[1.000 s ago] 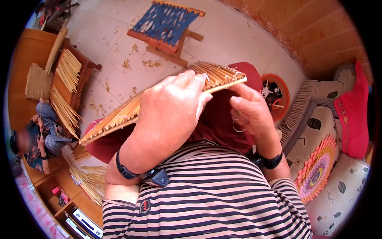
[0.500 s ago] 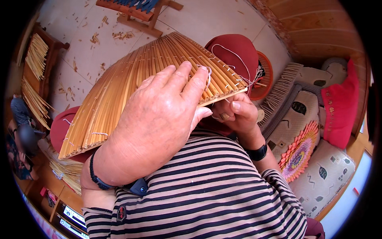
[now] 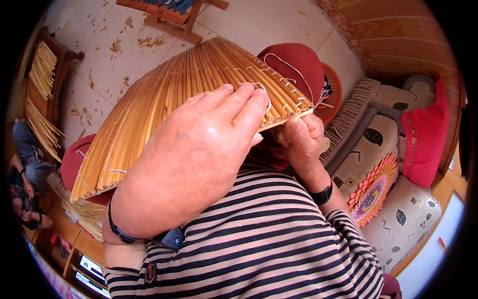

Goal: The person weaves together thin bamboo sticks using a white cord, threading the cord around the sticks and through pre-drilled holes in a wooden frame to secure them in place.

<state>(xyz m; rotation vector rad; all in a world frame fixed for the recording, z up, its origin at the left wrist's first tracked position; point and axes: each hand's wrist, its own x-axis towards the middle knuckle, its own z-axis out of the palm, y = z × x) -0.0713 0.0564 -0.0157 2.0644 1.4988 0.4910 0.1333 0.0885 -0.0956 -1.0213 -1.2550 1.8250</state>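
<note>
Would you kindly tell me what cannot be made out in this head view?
- Left hand: its palm side and grip on the straw fan panel are hidden by its own back.
- Right hand: fingertips hidden under the panel's edge.
- Wooden stool: cut off by the top edge.

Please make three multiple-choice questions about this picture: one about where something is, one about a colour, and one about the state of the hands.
1. Where is the bundle of loose straw strips?
A. on the wooden rack at the far left
B. on the red cushion
C. on the person's shirt

2. What colour is the thread stitched through the woven straw panel?
A. black
B. white
C. green

3. How does the left hand meet the panel?
A. it hangs clear of it
B. it lies on top, fingers curled over the stitched edge
C. it is under the floor stool

Answers: 1 A, the straw strips lie on the wooden rack. 2 B, the thread on the woven straw panel is white. 3 B, the left hand covers the panel while the right hand pinches the edge from below.
</note>
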